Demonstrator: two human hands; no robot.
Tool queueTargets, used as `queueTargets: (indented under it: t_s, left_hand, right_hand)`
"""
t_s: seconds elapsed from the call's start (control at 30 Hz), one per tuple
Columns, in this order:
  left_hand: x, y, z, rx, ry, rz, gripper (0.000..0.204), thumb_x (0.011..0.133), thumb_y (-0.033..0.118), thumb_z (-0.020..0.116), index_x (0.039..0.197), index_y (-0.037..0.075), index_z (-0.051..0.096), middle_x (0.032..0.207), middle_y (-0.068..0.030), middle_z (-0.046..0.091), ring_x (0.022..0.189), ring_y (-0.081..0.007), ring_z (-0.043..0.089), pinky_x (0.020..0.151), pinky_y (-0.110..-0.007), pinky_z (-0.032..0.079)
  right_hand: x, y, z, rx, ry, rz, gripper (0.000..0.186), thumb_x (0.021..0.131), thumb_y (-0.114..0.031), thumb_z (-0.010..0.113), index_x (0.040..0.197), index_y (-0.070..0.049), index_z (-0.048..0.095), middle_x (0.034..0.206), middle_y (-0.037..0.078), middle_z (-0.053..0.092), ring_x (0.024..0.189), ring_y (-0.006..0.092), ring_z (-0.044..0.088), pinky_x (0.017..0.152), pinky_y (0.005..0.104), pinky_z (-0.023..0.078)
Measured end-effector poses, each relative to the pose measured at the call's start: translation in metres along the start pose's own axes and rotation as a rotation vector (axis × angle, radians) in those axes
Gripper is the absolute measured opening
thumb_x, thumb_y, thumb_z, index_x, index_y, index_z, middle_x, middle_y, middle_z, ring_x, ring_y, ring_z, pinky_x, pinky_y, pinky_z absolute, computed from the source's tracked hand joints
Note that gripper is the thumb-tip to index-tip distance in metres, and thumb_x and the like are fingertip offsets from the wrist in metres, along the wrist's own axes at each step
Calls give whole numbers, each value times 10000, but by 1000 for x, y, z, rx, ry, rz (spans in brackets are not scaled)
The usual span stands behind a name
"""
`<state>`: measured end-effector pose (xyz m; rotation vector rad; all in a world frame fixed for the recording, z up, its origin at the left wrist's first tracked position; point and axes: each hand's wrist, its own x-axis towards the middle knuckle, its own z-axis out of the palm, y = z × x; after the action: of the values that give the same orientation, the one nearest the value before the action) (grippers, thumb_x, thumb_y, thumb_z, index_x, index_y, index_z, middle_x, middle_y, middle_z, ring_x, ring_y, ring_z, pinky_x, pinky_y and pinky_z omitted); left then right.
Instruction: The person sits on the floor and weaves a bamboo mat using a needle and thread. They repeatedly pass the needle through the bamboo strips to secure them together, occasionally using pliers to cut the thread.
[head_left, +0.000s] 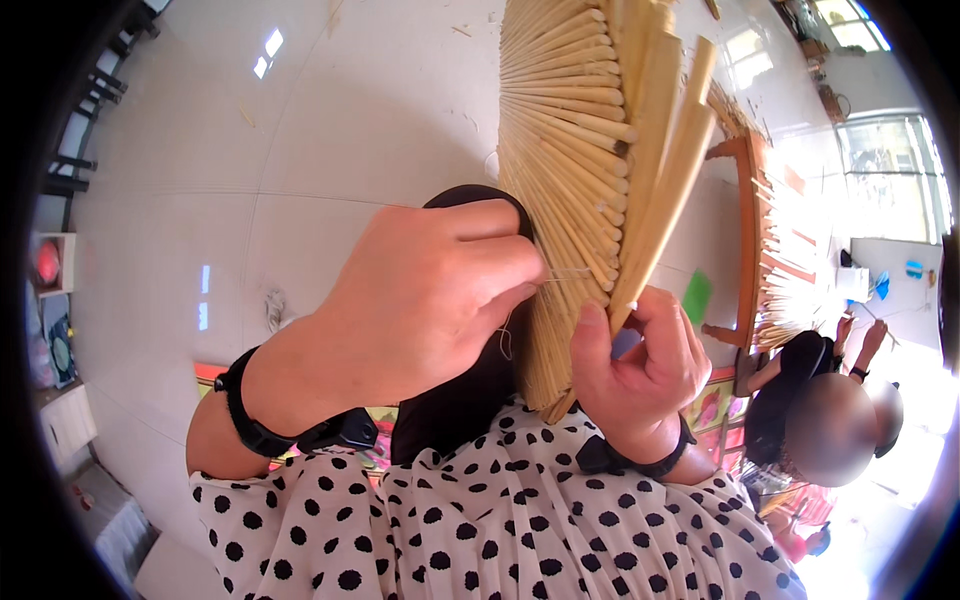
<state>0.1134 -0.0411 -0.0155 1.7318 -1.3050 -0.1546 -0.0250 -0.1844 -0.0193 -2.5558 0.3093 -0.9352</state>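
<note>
A row of pale yellow plant stalks (565, 140), laid side by side with round ends, fans out in front of me and rests against my dark-clad leg (455, 405). My left hand (420, 285) is closed in a pinch on a thin pale thread (568, 272), which stretches to the stalks on its right. A slack loop of it hangs below these fingers. On the other side, my right hand (645, 365) pinches the near end of a thicker stalk (668, 205) between thumb and bent fingers, against the row's edge. Whether a needle is in my left fingertips is hidden.
An orange wooden bench (748, 230) at the right bears more stalks (790, 260). Beyond it, a person in black (790, 390) sits working. A green piece (697, 297) lies on the tiled floor (330, 130). Dark stools (95, 85) and a shelf (55, 265) line the left.
</note>
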Motion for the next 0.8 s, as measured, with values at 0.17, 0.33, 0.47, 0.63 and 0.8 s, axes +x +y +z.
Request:
queueTargets:
  t_s: [0.17, 0.33, 0.47, 0.63, 0.8]
  left_hand:
    - [1, 8, -13, 146, -169, -128, 108, 785, -30, 681, 869, 35, 658, 709, -76, 598, 542, -227, 561, 488, -305, 421]
    - [6, 13, -20, 78, -267, -228, 67, 823, -9, 680, 873, 29, 655, 705, -98, 664, 529, -202, 609, 493, -270, 451]
    - [8, 16, -22, 38, -281, -306, 122, 832, 2, 676, 945, 46, 667, 694, -104, 638, 546, -232, 596, 513, -300, 458]
    - [4, 12, -26, 30, -301, -296, 199, 826, -33, 662, 1004, 44, 703, 662, -79, 624, 543, -168, 594, 516, -264, 451]
    - [-3, 6, -22, 56, -261, -239, 160, 821, -39, 668, 961, 32, 700, 630, -70, 595, 533, -160, 581, 504, -255, 441]
  right_hand:
    - [0, 2, 6, 72, 48, -15, 222, 683, -87, 781, 800, -37, 599, 639, 22, 571, 467, 157, 536, 410, 262, 421]
    - [-4, 5, 14, 163, 98, 23, 234, 642, -87, 774, 770, -38, 585, 635, 35, 546, 476, 178, 539, 417, 275, 430]
    - [-5, 9, 13, 245, 103, -5, 251, 656, -90, 782, 815, -14, 603, 693, 59, 569, 520, 194, 570, 446, 276, 470]
    - [-10, 13, 12, 322, 99, -45, 268, 694, -98, 788, 854, 27, 613, 755, 93, 599, 571, 201, 599, 475, 274, 500]
    - [-18, 19, 14, 391, 151, -100, 359, 695, -115, 800, 961, 75, 651, 821, 150, 625, 573, 218, 612, 473, 285, 496]
